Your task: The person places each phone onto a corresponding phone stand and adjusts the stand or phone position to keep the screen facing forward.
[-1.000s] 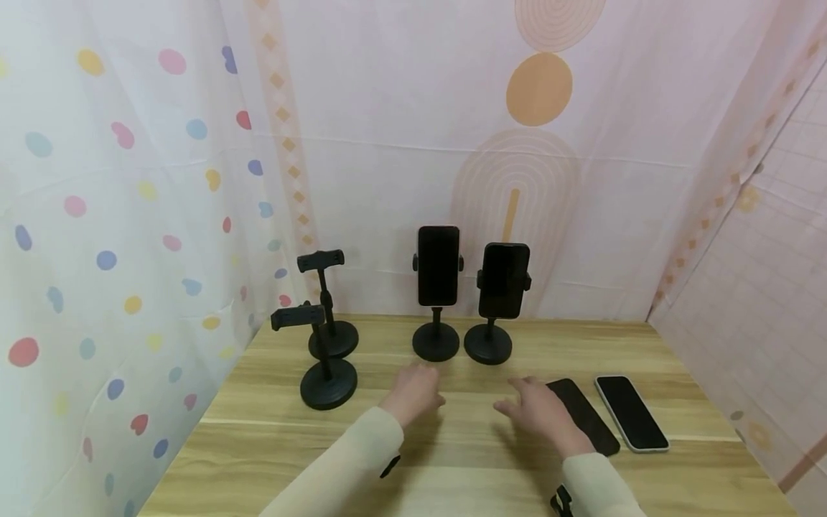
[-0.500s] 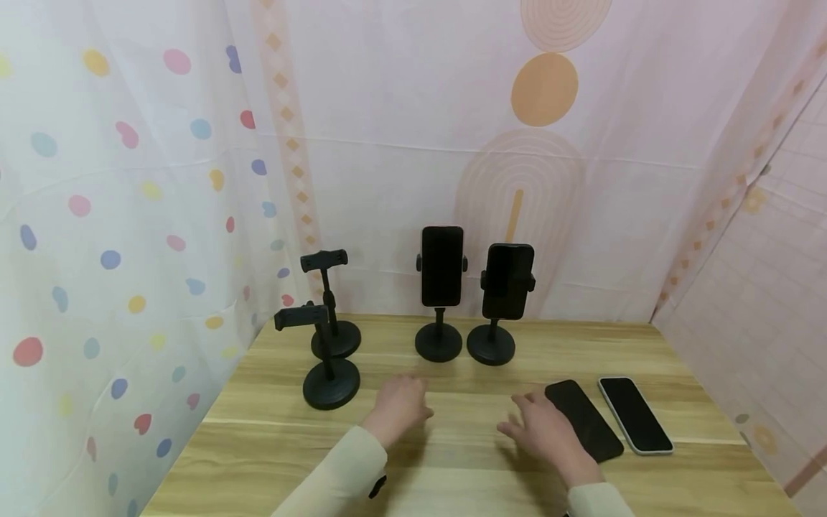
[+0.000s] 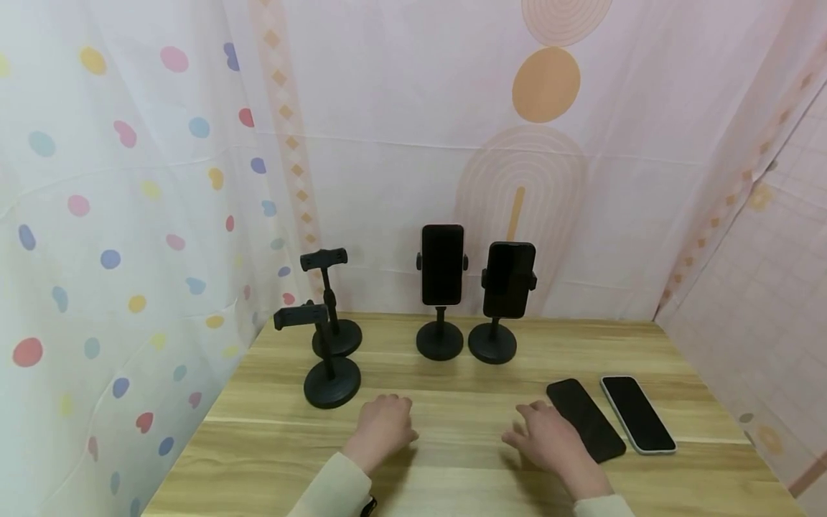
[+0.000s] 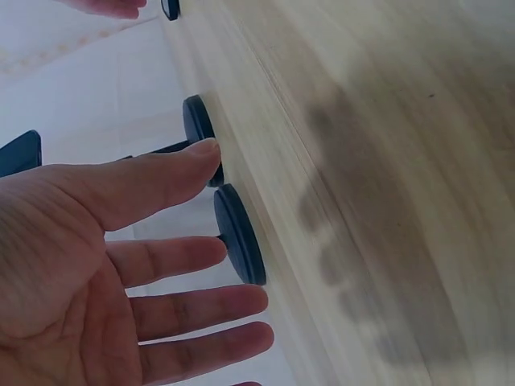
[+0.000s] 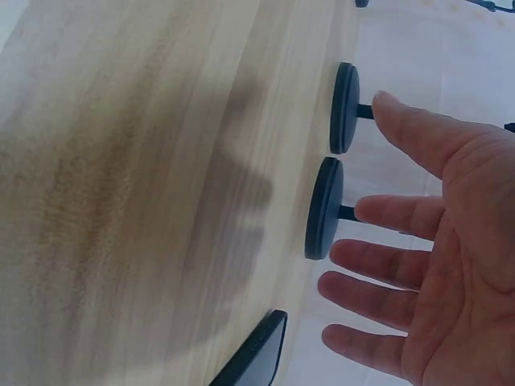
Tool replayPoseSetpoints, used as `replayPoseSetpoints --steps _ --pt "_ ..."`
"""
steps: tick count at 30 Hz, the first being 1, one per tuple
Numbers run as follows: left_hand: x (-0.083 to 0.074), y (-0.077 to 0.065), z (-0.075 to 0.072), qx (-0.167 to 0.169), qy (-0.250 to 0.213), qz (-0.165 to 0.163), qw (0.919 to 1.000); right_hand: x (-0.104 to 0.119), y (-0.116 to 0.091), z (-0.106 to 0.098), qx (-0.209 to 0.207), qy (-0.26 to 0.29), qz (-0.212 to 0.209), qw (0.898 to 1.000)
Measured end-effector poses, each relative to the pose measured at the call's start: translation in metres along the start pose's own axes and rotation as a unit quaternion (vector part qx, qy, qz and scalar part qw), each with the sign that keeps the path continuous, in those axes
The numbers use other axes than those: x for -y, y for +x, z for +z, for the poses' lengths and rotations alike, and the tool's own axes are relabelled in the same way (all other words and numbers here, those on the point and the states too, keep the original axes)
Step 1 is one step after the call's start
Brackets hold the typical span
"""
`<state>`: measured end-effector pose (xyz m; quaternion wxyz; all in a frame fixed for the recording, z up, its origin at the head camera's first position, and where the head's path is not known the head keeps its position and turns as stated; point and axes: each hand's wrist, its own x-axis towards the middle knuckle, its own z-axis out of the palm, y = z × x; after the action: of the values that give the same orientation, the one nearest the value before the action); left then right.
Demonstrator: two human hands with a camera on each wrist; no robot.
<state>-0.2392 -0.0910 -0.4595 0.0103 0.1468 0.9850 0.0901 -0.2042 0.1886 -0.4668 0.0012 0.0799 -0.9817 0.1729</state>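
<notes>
Wood-grain table [image 3: 452, 391], four black stands [image 3: 332, 388], two flat phones [image 3: 638, 415]

Curtained booth-like space, with patterned cloth hangings [image 3: 388, 93] around a wood-grain table [image 3: 459, 431]

There are four phones [image 3: 442, 264] [image 3: 510, 280] [image 3: 589, 422] [image 3: 638, 415], four stands [image 3: 332, 383] [image 3: 341, 339] [image 3: 440, 341] [image 3: 492, 344], two hands [image 3: 382, 429] [image 3: 549, 439] and one table [image 3: 459, 485]

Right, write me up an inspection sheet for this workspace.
Surface: light wood-grain table.
Job's things: middle stand holds an upright phone; right stand holds a slightly tilted phone; front-left stand and rear-left stand hold no phone; black phone and pale-rimmed phone lie flat at right.
Clutter: nothing seen.
Hands: left hand and right hand over the table, both holding nothing.
Cables: nothing seen.
Surroundings: dotted curtain at left, patterned curtain behind.
</notes>
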Motion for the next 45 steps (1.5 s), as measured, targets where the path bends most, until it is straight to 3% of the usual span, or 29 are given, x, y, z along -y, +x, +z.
replayPoseSetpoints --steps 8,15,25,37,45 --pt "0.020 -0.010 -0.001 0.027 0.000 -0.033 0.9991 0.003 -0.002 -0.002 0.029 0.004 0.009 1.000" --pt "0.042 -0.015 -0.008 0.012 -0.026 -0.046 0.9985 0.005 -0.005 -0.004 0.037 0.012 0.011 0.999" --pt "0.069 -0.009 -0.018 -0.005 -0.029 -0.079 0.9964 0.002 -0.009 -0.002 0.039 0.013 0.016 0.999" --pt "0.106 -0.006 -0.025 0.000 -0.041 -0.122 0.9917 0.005 -0.010 -0.003 0.045 0.009 0.009 0.999" --pt "0.120 -0.004 -0.031 -0.002 -0.052 -0.140 0.9888 0.007 -0.010 -0.003 0.045 0.011 0.007 0.999"
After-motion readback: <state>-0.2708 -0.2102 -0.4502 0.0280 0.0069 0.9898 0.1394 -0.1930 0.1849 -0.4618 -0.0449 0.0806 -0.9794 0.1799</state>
